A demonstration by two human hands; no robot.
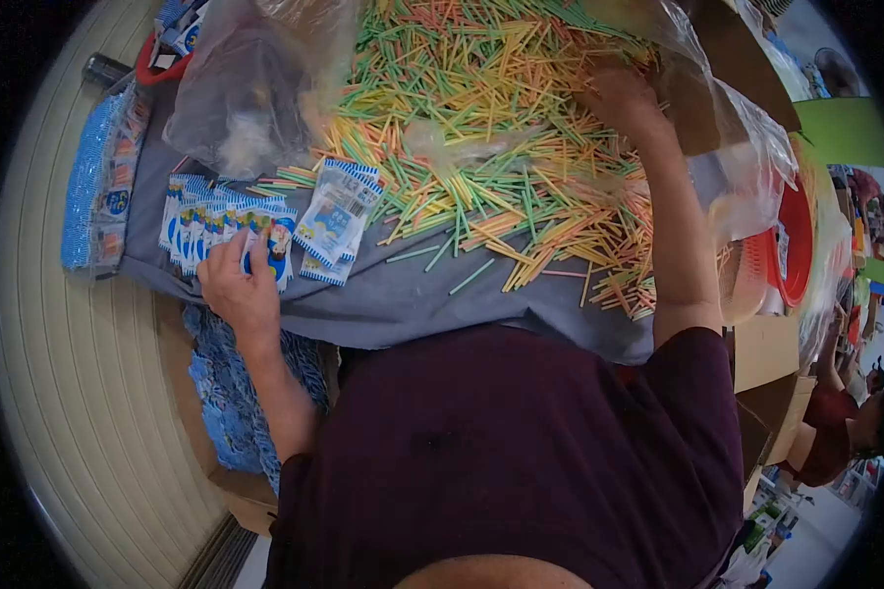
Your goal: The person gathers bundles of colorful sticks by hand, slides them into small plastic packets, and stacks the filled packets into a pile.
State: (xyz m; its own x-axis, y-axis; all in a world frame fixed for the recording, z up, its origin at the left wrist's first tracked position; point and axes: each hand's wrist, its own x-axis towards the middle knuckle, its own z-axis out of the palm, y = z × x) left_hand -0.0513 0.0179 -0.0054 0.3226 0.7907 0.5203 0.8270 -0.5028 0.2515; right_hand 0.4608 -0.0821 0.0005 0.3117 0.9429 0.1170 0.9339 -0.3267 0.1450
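Observation:
My left hand [236, 285] rests on a row of overlapping small blue-and-white printed packets [192, 226], its fingers apart and touching the nearer ones. Just right of it, a few more packets [339, 211] lie stacked, one showing a barcode. A large heap of thin pastel sticks [481, 98], in yellow, green and pink-orange, spreads over the grey cloth [373, 309]. At the heap's far right, my right hand [619, 98] reaches down among the sticks. Its fingertips are partly hidden there, so any grip on sticks cannot be made out.
Clear plastic bags [265, 88] lie around the heap. A long blue bundle [98, 187] stands at left beside a ribbed wall [44, 294]. A box of blue wrappers [231, 393] sits below the cloth. Right are a red basket [796, 245], cardboard boxes [766, 353] and another person [835, 432].

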